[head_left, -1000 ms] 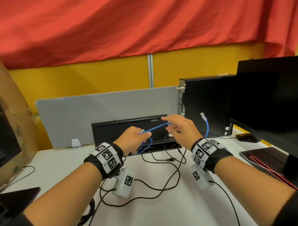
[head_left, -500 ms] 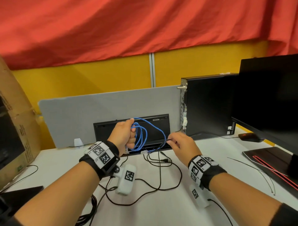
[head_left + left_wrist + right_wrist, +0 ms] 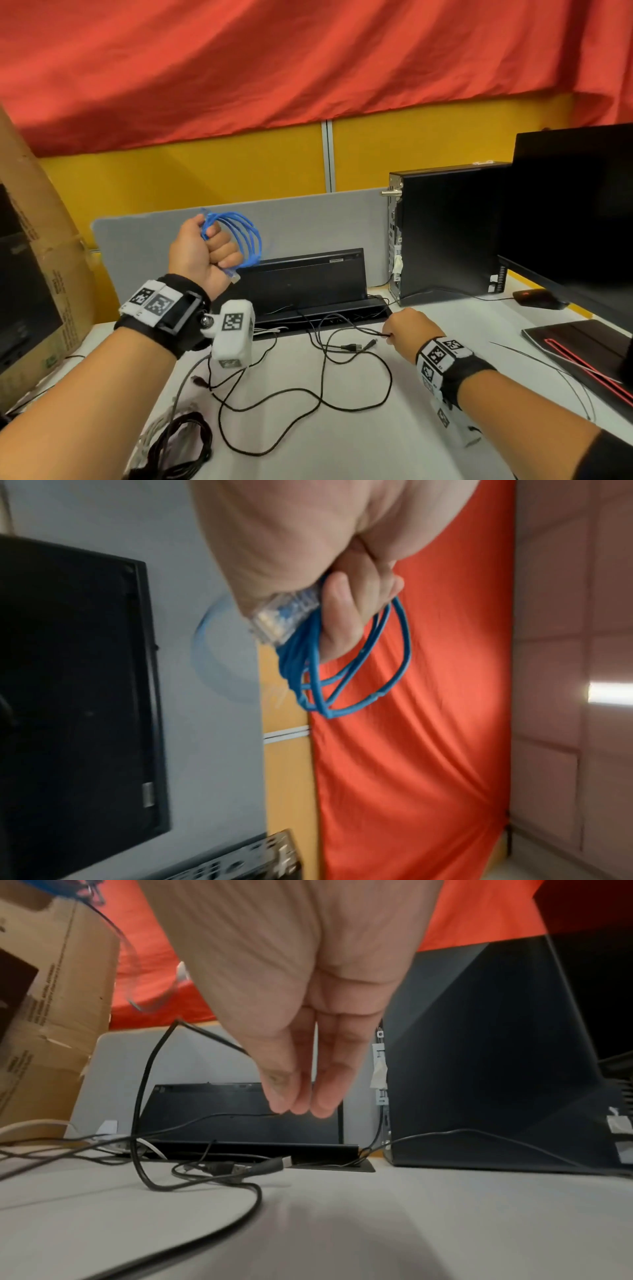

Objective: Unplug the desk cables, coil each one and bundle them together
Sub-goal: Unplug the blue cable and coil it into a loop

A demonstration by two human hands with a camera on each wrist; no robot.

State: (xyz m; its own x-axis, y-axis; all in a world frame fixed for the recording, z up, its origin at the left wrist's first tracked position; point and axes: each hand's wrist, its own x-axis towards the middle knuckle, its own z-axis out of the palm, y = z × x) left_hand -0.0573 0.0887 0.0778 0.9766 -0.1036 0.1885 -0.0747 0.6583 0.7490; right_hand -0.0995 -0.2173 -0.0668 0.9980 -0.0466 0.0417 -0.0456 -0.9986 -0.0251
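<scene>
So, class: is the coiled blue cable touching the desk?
Apart. The head view shows the left hand gripping the blue cable, raised clear above the desk.

An office workstation: a white counter (image 3: 342,438) under the hands, a grey privacy screen (image 3: 308,219) and yellow partition (image 3: 205,178) beyond them, a black desktop tower (image 3: 445,233) and monitor (image 3: 575,205) to their right, a cardboard box (image 3: 34,274) to their left.

Wall: yellow panel (image 3: 205,178) split by a pale vertical strip, with red cloth (image 3: 308,58) draped along its top.
Desk: white top (image 3: 359,438) backed by a grey divider screen (image 3: 291,222).
Left edge: cardboard box (image 3: 34,274) standing on the desk.
</scene>
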